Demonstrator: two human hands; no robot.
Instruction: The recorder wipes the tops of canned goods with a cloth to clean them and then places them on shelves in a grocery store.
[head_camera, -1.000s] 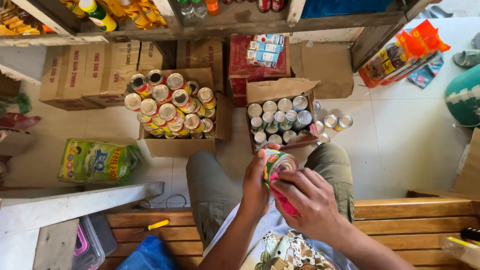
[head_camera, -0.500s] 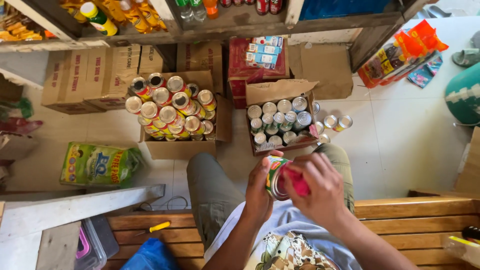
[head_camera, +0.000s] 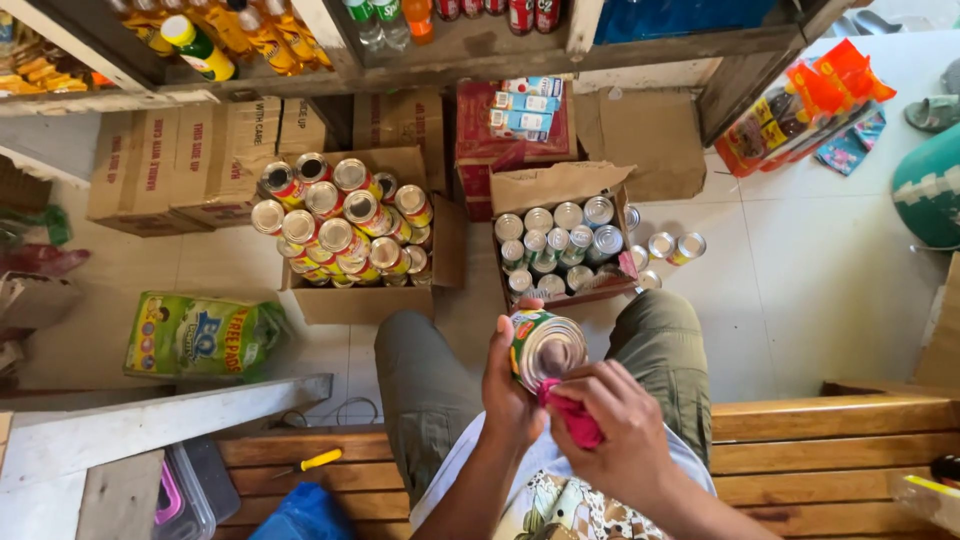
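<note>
Above lap: left hand holds round metal can; right hand presses pink cloth.

Tin can: short cylinder, green/yellow/red printed label, bare metal end. Tipped on its side, metal end facing up toward cam, approx. centre frame, over the lap between the knees. Gripped at its 9 o'clock side, wrapped round the label.

Pink cloth: bright magenta, bunched into a wad, sits at can's 5 o'clock, top edge touching the rim of the metal end. Lower part mostly hidden, so extent unclear; prob. small rag.
</note>
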